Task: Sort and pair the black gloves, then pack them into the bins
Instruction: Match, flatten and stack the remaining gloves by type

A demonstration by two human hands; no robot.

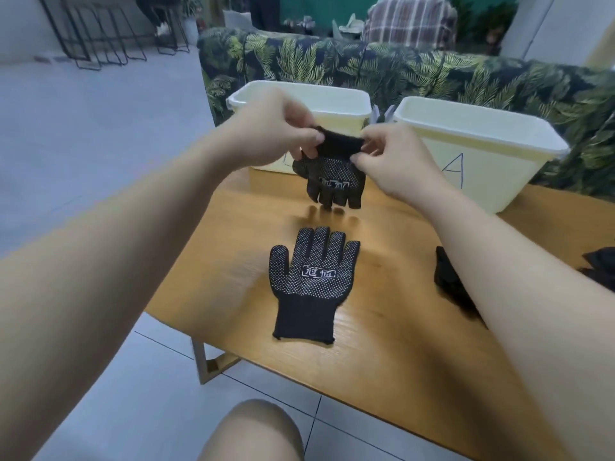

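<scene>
While both hands pinch its cuff, the dangling glove [334, 176] clears the table [382, 327].

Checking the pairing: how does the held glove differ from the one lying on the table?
The held glove hangs in the air, fingers down, both hands pinching its cuff; the table glove lies flat, fingers pointing away, untouched. The held glove's logo is blurred; the table glove's reads clearly. Both are black, with white dots.

Your right forearm [492, 294] hides most of a dark glove [447, 281] on the tabletop [382, 361]. Another black bundle [600, 266] is cut off by the right edge. The held glove [334, 181] covers the left bin's [299, 94] label (unreadable), and its own print blurs.
</scene>
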